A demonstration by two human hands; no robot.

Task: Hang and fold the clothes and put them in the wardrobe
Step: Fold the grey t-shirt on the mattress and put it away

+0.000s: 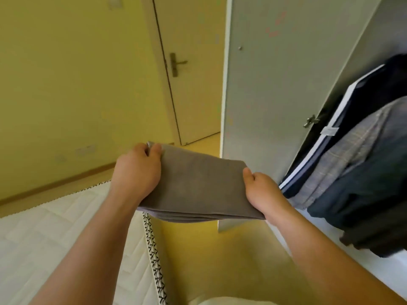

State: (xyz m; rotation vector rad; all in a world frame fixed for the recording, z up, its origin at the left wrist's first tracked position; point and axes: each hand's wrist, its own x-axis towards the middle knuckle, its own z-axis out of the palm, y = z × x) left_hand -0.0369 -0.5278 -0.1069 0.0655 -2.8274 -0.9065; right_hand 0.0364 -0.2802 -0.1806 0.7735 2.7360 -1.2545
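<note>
Your left hand point(137, 172) and right hand point(262, 190) gripped the folded grey garment point(198, 188) at centre; the clothing tag point(329, 130) at right was illegible.

Mid-frame, the folded garment point(198, 186) spans between 2 hands: left hand point(137, 170) at its left edge, right hand point(262, 192) at its right. Mattress point(55, 227) lower left, wardrobe door point(264, 84) behind, hanging clothes point(363, 172) at right.

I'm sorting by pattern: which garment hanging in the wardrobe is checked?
The light grey garment with faint checks, hanging between the navy garment with white stripes and the plain dark teal garment.
</note>
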